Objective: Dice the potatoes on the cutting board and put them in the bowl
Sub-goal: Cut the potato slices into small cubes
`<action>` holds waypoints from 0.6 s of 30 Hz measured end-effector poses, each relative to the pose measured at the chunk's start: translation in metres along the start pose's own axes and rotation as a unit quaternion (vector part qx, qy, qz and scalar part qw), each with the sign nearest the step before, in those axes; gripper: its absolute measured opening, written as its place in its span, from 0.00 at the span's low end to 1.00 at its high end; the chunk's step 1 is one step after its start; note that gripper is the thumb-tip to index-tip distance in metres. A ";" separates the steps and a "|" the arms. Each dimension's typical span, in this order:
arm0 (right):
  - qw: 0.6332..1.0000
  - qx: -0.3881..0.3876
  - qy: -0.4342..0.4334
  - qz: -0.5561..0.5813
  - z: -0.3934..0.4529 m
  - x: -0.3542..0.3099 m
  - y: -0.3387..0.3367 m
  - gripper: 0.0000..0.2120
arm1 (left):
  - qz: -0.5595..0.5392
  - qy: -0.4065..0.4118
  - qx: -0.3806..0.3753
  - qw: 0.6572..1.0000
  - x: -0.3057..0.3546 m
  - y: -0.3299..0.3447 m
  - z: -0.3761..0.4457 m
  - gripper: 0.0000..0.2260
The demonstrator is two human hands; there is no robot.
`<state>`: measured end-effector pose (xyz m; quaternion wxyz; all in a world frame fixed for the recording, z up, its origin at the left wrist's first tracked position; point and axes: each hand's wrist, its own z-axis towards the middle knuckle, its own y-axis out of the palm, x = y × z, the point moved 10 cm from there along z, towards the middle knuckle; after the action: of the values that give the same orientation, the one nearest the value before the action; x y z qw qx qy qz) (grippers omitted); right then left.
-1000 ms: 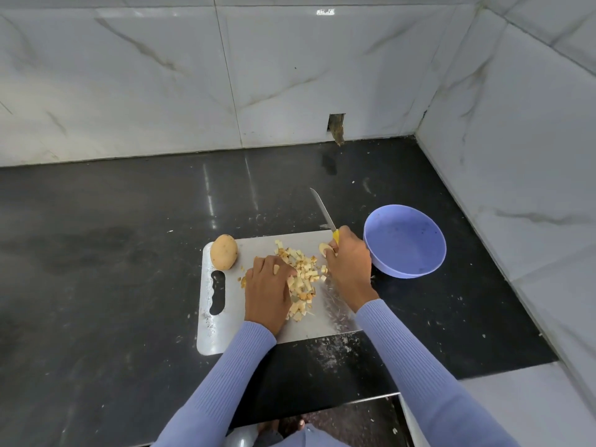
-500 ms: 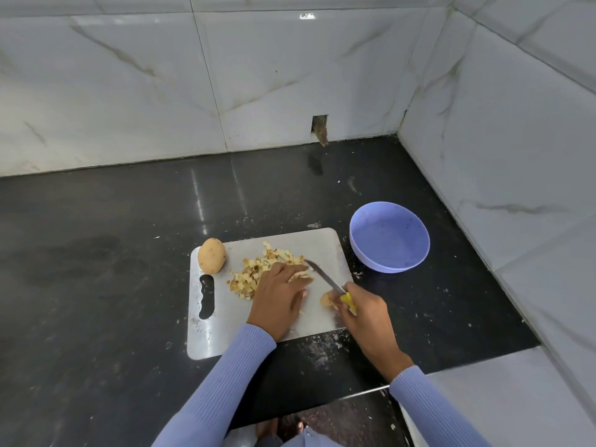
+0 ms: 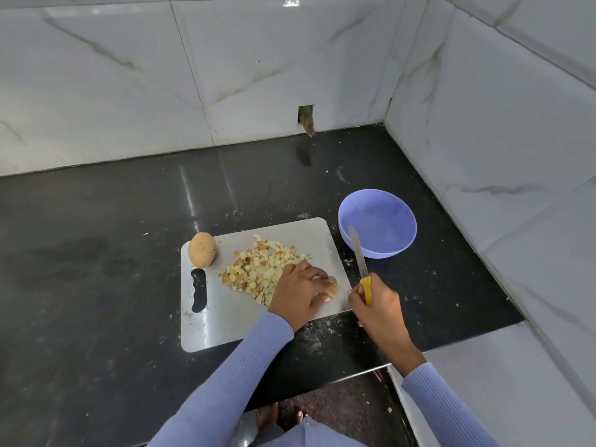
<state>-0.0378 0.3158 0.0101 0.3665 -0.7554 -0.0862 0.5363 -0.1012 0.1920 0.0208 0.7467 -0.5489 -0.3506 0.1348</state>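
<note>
Left hand (image 3: 298, 290) curls palm-down, fingers pointing to 3 o'clock; right hand (image 3: 375, 301) is fisted, thumb toward 12 o'clock.

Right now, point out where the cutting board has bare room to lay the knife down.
Free: the near left part of the cutting board, between the handle slot and the left hand, and the far right corner beside the bowl. Crowded: the middle, under the diced potato; the far left corner, by the whole potato.

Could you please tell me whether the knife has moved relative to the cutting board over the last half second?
Yes. The knife has swung off the cutting board to its right edge, tip now toward the bowl, gripped by the right hand.
</note>
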 end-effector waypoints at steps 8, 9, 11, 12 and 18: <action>0.992 -0.100 0.056 -0.047 -0.011 0.008 0.021 0.09 | 0.003 -0.094 0.056 0.994 -0.019 -0.007 -0.016 0.06; 0.991 -0.108 0.048 -0.059 -0.013 0.007 0.023 0.10 | 0.012 -0.078 0.045 0.996 -0.017 -0.006 -0.015 0.06; 0.989 -0.117 0.031 -0.081 -0.015 0.004 0.025 0.10 | 0.034 -0.033 0.012 0.999 -0.011 -0.004 -0.012 0.08; 0.989 -0.118 0.025 -0.089 -0.017 0.003 0.025 0.10 | 0.044 -0.018 -0.007 0.999 -0.010 -0.001 -0.012 0.09; 0.985 -0.107 -0.005 -0.134 -0.026 -0.003 0.029 0.11 | 0.013 -0.110 0.037 0.993 -0.020 -0.008 -0.012 0.09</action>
<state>-0.0240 0.2821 -0.0025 0.3518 -0.7690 -0.2451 0.4741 -0.1094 0.1684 0.0189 0.7218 -0.5068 -0.4184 0.2169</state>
